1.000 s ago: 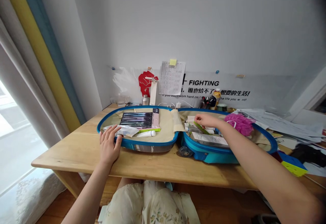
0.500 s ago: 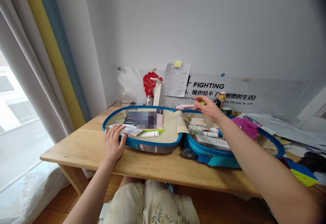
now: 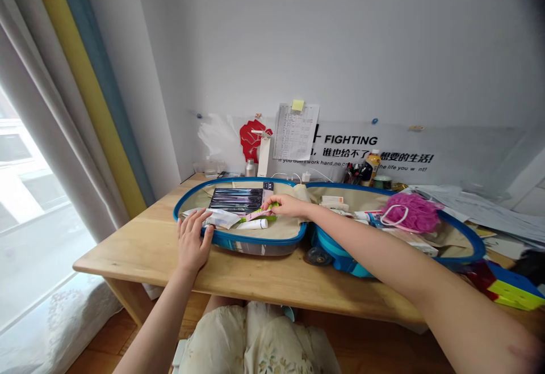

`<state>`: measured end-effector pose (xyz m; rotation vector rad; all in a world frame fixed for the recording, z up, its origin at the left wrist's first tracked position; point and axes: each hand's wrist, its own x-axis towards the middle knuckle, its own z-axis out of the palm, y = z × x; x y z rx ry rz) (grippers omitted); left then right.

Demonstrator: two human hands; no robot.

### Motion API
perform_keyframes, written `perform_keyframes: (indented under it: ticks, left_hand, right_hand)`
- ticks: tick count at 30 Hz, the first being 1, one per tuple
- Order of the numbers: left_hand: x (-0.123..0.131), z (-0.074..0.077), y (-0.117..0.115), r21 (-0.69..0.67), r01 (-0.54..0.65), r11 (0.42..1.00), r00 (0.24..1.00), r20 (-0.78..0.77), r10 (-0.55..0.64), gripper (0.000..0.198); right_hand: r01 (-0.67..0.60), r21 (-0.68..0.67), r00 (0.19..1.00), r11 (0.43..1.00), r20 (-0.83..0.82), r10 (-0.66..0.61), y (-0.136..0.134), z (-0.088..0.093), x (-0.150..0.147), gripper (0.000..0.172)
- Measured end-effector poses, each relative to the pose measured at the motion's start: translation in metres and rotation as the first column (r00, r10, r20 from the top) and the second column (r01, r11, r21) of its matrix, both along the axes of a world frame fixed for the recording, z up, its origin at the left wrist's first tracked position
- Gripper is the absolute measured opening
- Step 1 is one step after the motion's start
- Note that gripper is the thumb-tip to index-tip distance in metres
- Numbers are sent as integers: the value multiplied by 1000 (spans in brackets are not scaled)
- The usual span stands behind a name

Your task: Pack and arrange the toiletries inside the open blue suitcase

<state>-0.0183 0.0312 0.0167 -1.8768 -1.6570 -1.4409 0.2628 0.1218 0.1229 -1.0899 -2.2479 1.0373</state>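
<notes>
A blue suitcase lies unfolded on the wooden table, both halves holding small items. My left hand rests with its fingers stretched over the left half's front rim, beside a white packet. Over that same half, my right hand pinches a slim pink-and-green item; its kind is not clear. Below it are a white tube and a green item, partly hidden. Behind lie a dark striped pack and a pale pink box.
In the right half sit a pink bath puff, boxes and tubes, partly behind my forearm. A colourful cube is at the table's right. A metal bottle, a drink bottle and papers stand or lie behind.
My right hand has moved left and down from behind the suitcase into its left half, carrying the pink-and-green item. My left hand stays on the rim.
</notes>
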Motion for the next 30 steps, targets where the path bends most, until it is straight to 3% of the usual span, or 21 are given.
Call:
perform_keyframes:
  ticks: [5,10,15,19,24,30]
  left_hand:
    - [0,0,0,0,7,1000,1000,8,-7,40]
    - [0,1,-1,12,2,1000,1000,5,-2,40]
    - [0,-1,0,5,-5,1000,1000,-7,5,40]
    - [0,-1,1,4,-4,1000,1000,-3,4,41]
    - [-1,-2,1,8,0,1000,1000,-7,1,41]
    - [-2,-3,2,22,0,1000,1000,-15,0,40]
  right_hand:
    - [54,40,995,998,87,-58,1,-5,4,25]
    - [133,113,979,985,140,-148,3,8,17,25]
    - [234,197,948,952,171,-268,8,35,66,28]
    - [227,192,903,955,326,-280,3,50,119,33]
    - [194,160,803,968,540,-251,-10,35,157,38]
    - [166,224,658,960,700,-278,-12,14,150,33]
